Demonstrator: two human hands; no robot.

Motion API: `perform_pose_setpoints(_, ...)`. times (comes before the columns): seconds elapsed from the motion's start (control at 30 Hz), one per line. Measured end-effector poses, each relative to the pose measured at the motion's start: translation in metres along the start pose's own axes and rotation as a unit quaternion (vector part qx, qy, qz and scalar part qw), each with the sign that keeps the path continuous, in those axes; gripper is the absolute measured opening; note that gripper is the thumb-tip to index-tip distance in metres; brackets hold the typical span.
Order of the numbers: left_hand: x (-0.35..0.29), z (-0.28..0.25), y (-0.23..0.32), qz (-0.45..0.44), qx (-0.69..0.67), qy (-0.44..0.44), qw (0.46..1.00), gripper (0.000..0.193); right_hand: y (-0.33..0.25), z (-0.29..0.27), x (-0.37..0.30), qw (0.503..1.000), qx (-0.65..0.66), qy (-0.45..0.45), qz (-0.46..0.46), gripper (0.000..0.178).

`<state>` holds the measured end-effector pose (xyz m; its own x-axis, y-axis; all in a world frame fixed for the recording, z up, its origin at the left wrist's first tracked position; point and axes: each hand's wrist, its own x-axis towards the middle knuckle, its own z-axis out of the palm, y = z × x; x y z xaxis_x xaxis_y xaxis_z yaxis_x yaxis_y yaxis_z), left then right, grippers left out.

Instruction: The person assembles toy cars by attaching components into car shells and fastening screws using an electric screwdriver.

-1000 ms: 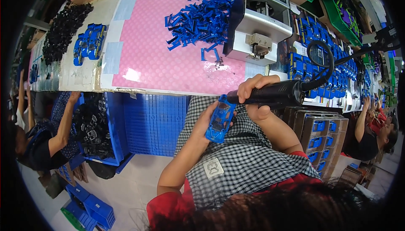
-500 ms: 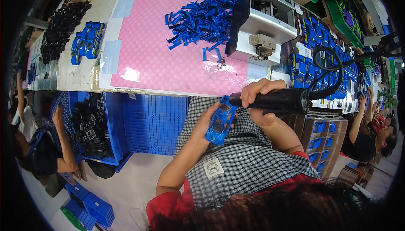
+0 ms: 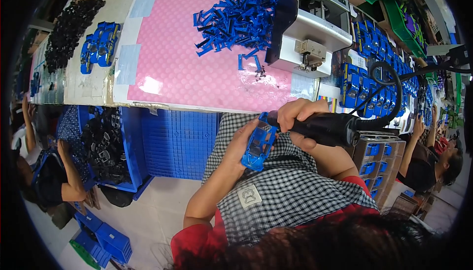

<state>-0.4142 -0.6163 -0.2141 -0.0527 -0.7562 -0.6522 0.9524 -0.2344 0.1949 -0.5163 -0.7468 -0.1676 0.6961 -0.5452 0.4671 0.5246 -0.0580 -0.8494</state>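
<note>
In front of my checkered apron, my left hand (image 3: pixel 237 148) is closed around a blue toy car body (image 3: pixel 258 144), which is tilted lengthwise. My right hand (image 3: pixel 301 117) grips a black electric screwdriver (image 3: pixel 327 128) lying nearly level. Its front end meets the far end of the car body; the tip itself is hidden there by my fingers. A black cable (image 3: pixel 389 119) loops up from the screwdriver's back end. On the pink mat (image 3: pixel 172 63) lies a heap of blue bracket-shaped plastic pieces (image 3: pixel 241 21), with small dark screws (image 3: pixel 260 73) scattered nearby.
A grey metal screw feeder (image 3: pixel 315 28) stands right of the heap. Rows of blue car bodies (image 3: pixel 367 90) fill the right side. Black parts (image 3: pixel 74 28) and several car bodies (image 3: pixel 100 46) lie left. A blue crate (image 3: pixel 130 147) sits below the table edge. Other people work on both sides.
The screwdriver's back end has dipped toward me, and my right hand has shifted slightly left along it. The car body stays in my left hand, almost unmoved.
</note>
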Motion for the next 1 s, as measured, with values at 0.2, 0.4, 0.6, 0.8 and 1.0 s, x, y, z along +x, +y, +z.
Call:
perform_pose_setpoints(0.2, -0.001, -0.002, -0.002, 0.015, 0.017, 0.008, 1.000, 0.030, 0.012, -0.002, 0.015, 0.991, 0.019, -0.119, -0.065, 0.055)
perform_pose_setpoints(0.4, 0.002, -0.009, -0.011, 0.070, 0.040, -0.009, 0.997, 0.028, 0.015, 0.003, 0.006, 0.964, -0.051, -0.169, -0.199, 0.058)
perform_pose_setpoints(0.6, -0.026, 0.018, -0.008, 0.127, 0.064, 0.018, 0.990, 0.031, -0.014, 0.014, -0.016, 0.984, -0.043, -0.008, -0.172, 0.058)
perform_pose_setpoints(0.8, -0.037, 0.047, 0.002, 0.156, 0.077, 0.020, 0.985, 0.034, -0.027, 0.012, 0.007, 0.976, -0.020, 0.007, -0.218, 0.062)
perform_pose_setpoints(1.0, -0.007, 0.039, 0.005, 0.094, 0.034, 0.018, 0.995, 0.037, -0.007, 0.006, 0.018, 0.986, -0.055, 0.066, -0.143, 0.058)
